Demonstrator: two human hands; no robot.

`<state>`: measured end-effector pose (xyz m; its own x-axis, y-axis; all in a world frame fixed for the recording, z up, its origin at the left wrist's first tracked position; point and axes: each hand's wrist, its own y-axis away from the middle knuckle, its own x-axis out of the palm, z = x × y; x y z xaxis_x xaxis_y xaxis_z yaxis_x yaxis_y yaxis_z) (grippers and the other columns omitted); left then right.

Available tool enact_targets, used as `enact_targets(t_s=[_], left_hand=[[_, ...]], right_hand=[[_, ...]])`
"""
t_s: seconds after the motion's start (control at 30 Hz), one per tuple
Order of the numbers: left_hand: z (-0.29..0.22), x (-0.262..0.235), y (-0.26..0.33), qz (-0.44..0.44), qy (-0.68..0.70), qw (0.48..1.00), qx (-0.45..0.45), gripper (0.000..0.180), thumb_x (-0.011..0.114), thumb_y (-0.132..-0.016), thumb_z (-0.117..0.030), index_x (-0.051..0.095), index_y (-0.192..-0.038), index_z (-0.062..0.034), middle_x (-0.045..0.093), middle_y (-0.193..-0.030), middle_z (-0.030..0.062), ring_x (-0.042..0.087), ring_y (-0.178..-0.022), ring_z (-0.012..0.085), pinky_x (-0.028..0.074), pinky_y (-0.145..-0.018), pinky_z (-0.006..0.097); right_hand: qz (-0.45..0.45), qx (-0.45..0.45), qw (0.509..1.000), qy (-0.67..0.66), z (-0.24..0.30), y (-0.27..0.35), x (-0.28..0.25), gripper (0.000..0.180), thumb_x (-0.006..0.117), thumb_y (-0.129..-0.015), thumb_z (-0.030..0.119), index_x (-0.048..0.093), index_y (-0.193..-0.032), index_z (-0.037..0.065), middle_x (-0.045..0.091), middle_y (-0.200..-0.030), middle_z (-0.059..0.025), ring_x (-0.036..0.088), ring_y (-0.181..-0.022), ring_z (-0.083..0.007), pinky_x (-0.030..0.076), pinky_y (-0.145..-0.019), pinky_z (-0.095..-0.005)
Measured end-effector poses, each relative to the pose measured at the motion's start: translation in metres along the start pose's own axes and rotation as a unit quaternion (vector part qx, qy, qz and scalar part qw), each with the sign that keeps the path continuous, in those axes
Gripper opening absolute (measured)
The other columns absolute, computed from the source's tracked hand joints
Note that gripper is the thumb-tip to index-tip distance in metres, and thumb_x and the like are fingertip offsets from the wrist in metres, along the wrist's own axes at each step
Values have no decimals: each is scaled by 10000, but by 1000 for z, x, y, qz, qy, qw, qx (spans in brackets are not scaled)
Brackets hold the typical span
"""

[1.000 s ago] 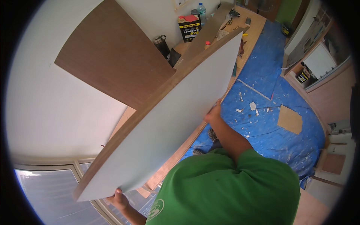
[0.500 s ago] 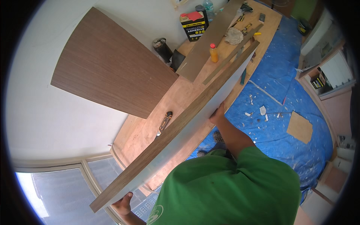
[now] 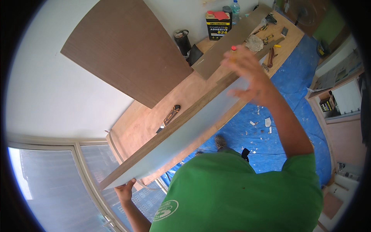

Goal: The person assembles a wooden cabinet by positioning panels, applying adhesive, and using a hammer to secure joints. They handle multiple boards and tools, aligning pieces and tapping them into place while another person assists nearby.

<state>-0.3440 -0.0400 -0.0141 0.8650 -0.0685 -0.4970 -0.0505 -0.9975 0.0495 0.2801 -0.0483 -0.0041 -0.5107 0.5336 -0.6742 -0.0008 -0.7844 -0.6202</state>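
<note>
A long board [image 3: 185, 133] with a wood-grain edge strip and a pale, shiny face stands on edge, slanting across the near side of the workbench [image 3: 139, 121]. My left hand [image 3: 125, 191] grips its lower left end, thumb on the pale face. Near the far right end, my right hand [image 3: 253, 77] is off the board, fingers spread and slightly blurred by motion. It partly covers a small bottle with a red cap [image 3: 233, 48]. An orange-and-black utility knife [image 3: 172, 114] lies on the bench just behind the board, blade pointing toward it.
A large brown wood-grain panel [image 3: 127, 50] leans on the wall. Farther along are a dark flask [image 3: 182, 41], a black adhesive can [image 3: 219, 31], a brown strip panel [image 3: 228, 44] and several tools. Blue sheeting [image 3: 286, 96] with scraps covers the floor; a window [image 3: 50, 174] is at left.
My right hand has let go of the board's lower edge and risen toward its far end, fingers spreading. The left hand keeps its grip. The view has shifted.
</note>
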Motion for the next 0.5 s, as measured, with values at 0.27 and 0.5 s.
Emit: enact_targets(t_s=[0.27, 0.5], left_hand=[[90, 1, -16, 14, 60, 997, -37, 408, 860, -744, 47, 713, -1118, -24, 738, -1046, 44, 674, -997, 168, 534, -913, 349], [147, -1, -17, 11, 32, 998, -62, 427, 880, -747, -6, 707, -1138, -14, 733, -1081, 66, 672, -1033, 192, 524, -949, 368]], right_hand=[[194, -39, 980, 23, 51, -8, 61, 504, 839, -754, 474, 669, -1068, 117, 679, -1077, -67, 596, -1177, -279, 318, -1197, -557], [160, -76, 983, 42, 64, 3, 87, 474, 836, -746, 455, 697, -1059, 127, 683, -1058, -34, 585, -1195, -261, 331, -1185, -546]])
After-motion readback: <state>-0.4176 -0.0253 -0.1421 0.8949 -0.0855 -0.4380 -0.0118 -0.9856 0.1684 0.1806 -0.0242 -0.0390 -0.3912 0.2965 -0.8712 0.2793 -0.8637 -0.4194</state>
